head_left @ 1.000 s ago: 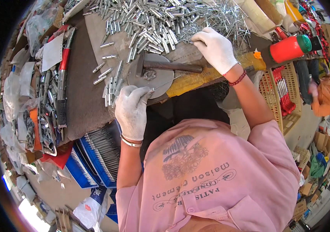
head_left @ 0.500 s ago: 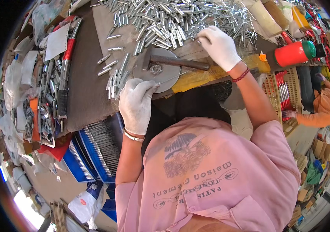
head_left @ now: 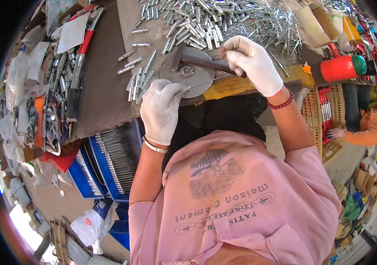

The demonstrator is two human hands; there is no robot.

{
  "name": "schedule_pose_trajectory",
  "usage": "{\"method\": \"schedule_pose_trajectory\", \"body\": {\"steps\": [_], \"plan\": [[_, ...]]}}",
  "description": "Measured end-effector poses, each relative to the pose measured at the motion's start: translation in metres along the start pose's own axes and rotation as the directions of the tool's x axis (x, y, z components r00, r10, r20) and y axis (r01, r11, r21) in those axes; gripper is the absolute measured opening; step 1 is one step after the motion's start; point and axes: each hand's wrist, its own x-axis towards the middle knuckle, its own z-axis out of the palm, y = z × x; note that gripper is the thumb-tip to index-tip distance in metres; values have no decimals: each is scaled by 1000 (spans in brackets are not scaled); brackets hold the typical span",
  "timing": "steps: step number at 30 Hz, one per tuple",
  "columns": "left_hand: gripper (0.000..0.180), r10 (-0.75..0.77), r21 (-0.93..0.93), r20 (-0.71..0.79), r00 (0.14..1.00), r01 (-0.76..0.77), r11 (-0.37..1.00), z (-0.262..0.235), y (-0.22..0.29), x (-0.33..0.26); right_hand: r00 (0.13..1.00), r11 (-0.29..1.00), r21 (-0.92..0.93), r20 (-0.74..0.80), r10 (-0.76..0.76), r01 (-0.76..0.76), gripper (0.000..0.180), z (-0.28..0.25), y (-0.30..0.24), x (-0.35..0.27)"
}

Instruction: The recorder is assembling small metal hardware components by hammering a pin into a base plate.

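My left hand [head_left: 160, 110], in a white glove, pinches the end of a thin metal rod [head_left: 204, 83]. The rod's other end points right, over the edge of a round grey metal plate [head_left: 171, 76] on the bench. Across this plate lies a hammer [head_left: 204, 62], its dark head at the left and its handle slanting right. My right hand [head_left: 254, 66], also gloved, is curled around the handle near its end, the thumb against it. Several silver metal tubes [head_left: 142, 79] lie just beyond my left hand.
Heaped metal tubes [head_left: 197, 22] and thin pins [head_left: 268, 31] cover the far bench. Yellow tape [head_left: 228, 87] lines its near edge. A red jar with green lid [head_left: 338, 68] stands right. Blue bins of rods [head_left: 115, 159] sit lower left. A person in orange [head_left: 369, 128] works at right.
My right hand has come down from beside the tube heap onto the hammer handle, whose end has tilted slightly nearer. My left hand still holds the rod. The whole view has shifted a little.
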Motion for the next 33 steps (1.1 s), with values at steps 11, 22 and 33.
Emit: {"method": "schedule_pose_trajectory", "body": {"steps": [11, 22, 33], "plan": [[13, 0, 1, -51, 999, 0, 1000, 3, 0, -2, 912, 834, -369, 147, -383, 410, 43, 61, 12, -4], [13, 39, 61, -63, 997, -35, 998, 0, 0, -2, 828, 663, -507, 237, -508, 551, 41, 78, 4, -2], [11, 51, 109, -39, 998, -46, 993, 1, -3, -1, 805, 394, -721, 393, -445, 570, 40, 77, -12, -9]]}}
